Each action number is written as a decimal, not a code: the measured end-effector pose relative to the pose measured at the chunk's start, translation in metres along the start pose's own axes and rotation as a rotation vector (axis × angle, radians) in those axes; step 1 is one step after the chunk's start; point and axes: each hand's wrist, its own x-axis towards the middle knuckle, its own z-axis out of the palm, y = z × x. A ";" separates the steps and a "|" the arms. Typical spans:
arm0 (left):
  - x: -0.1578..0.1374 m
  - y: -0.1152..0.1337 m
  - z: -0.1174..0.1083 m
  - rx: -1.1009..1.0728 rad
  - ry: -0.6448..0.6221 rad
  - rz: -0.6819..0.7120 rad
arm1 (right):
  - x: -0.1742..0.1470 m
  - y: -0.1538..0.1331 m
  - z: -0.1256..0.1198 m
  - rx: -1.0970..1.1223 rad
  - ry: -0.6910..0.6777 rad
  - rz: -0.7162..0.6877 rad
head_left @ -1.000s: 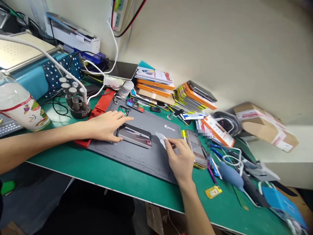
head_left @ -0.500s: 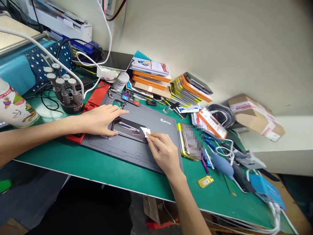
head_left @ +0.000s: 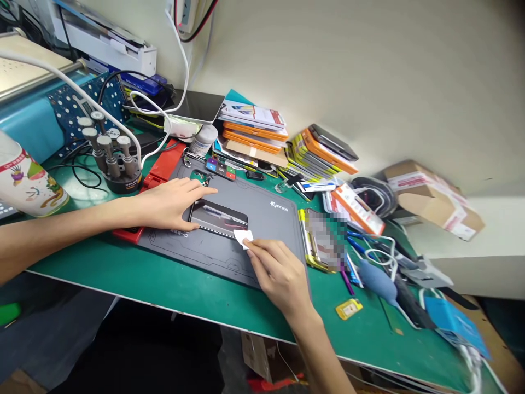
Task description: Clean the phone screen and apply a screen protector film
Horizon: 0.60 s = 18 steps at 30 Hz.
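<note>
A smartphone (head_left: 219, 217) with a dark, glossy screen lies face up on a grey work mat (head_left: 262, 213). At the phone's left end rests my left hand (head_left: 174, 203), its fingers spread and its thumb and fingertips by the phone's edges. Between thumb and fingers my right hand (head_left: 281, 273) pinches a small white wipe (head_left: 242, 238) that looks like paper or cloth. The wipe is at the phone's near right corner; whether it touches the phone I cannot tell.
Screwdrivers in a round holder (head_left: 118, 164) and a patterned cup (head_left: 28, 178) stand at left. Behind the mat are a white jar (head_left: 204, 140) and stacked boxes (head_left: 254, 128). Phones (head_left: 322, 238), a blue air blower (head_left: 376, 280) and cables lie at right.
My right hand has drawn the white wipe from the phone's right end toward me and slightly left, off the screen to its near edge. My left hand stays in place at the phone.
</note>
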 end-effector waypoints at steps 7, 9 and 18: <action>-0.001 -0.001 -0.002 -0.013 -0.011 -0.023 | 0.025 0.025 0.012 -0.063 -0.085 0.125; -0.001 -0.001 -0.002 -0.002 -0.012 -0.024 | 0.029 0.032 0.015 -0.060 -0.104 0.140; -0.002 -0.001 -0.001 0.011 -0.001 -0.014 | 0.015 0.030 0.020 -0.133 -0.150 0.083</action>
